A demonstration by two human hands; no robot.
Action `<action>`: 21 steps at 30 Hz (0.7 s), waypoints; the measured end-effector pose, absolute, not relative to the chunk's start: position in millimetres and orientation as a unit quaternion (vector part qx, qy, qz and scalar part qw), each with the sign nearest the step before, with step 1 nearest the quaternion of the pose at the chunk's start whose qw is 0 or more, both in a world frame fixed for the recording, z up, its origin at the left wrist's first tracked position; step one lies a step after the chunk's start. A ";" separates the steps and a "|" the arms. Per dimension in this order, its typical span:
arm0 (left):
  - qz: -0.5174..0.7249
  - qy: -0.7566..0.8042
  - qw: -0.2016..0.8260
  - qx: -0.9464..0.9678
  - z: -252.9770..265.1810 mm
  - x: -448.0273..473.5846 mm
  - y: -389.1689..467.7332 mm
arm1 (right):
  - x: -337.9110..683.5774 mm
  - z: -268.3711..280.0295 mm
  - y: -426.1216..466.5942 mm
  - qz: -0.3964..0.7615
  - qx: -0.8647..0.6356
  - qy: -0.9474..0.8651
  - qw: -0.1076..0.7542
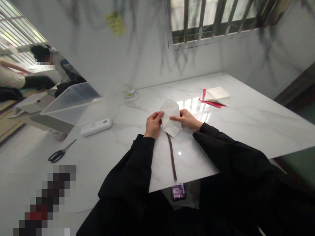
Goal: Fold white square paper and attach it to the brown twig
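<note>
A folded piece of cream-white paper point(170, 106), shaped somewhat like an envelope with a pointed top, is held above the table. My left hand point(153, 124) pinches its left edge between thumb and fingers. On the right side, my right hand point(187, 118) grips the paper, thumb lying across its face and the other fingers mostly hidden behind. A thin brown stick point(172, 155) lies on the table, running from beneath the paper towards the near edge; the paper covers its upper end.
A stack of coloured and cream papers point(218, 96) lies at the back right of the white marble-patterned table point(258, 131). To the left are a white power strip-like box point(95, 127), black scissors point(60, 154) and a clear plastic bin point(71, 101). Another person point(66, 70) sits far left.
</note>
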State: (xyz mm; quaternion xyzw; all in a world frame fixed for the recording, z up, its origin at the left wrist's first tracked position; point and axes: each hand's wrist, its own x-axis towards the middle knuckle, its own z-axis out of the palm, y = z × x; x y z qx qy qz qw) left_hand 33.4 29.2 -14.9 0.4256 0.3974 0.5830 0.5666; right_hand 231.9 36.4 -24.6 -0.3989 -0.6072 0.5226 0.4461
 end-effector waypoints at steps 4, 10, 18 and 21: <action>0.577 0.403 0.569 0.425 -14.2 32.0 29.5 | 231.7 -26.2 37.5 0.514 -0.402 -0.617 0.440; 0.581 0.410 0.565 0.418 -11.9 30.8 28.2 | 232.0 -25.0 36.1 0.512 -0.400 -0.623 0.435; 0.555 0.425 0.505 0.505 -4.6 28.0 25.8 | 233.9 -27.6 42.4 0.577 -0.404 -0.500 0.505; 0.537 0.419 0.457 0.572 -0.5 29.2 20.9 | 234.9 -29.7 46.1 0.611 -0.388 -0.432 0.539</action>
